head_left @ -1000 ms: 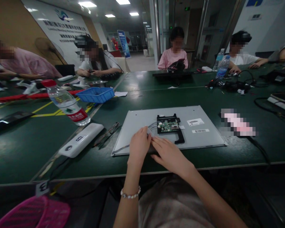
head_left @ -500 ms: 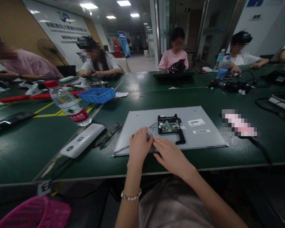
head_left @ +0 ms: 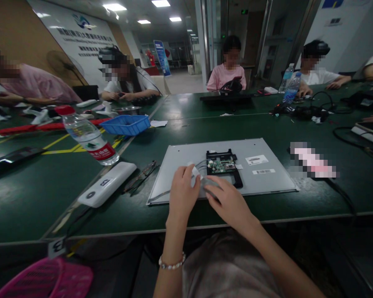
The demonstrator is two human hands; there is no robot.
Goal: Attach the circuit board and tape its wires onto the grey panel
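Note:
A flat grey metal panel (head_left: pixel 186 155) lies on the table in front of me. A black bracket (head_left: pixel 238 179) with a green circuit board (head_left: pixel 220 165) sits on it, and thin grey cables (head_left: pixel 201 162) run left from the board. Over the panel's near edge, my left hand (head_left: pixel 184 188) has its fingers closed on a pale strip (head_left: pixel 196 169) that looks like tape. Just to the right, my right hand (head_left: pixel 228 198) has curled fingers by a greyish part between the hands. Whether that part belongs to the same strip, and what the right fingertips grip, is hidden.
Left of the panel are glasses (head_left: pixel 140 178), a white power bank (head_left: pixel 108 184), a water bottle (head_left: pixel 90 138) and a blue tray (head_left: pixel 126 125). A blurred pink phone (head_left: pixel 312 161) lies right. Below the table edge is a pink basket (head_left: pixel 49 279). Several people sit around.
My right hand has drawn slightly right, away from the left, and its fingers are more bent. More of the pale strip and a greyish part now show between the hands.

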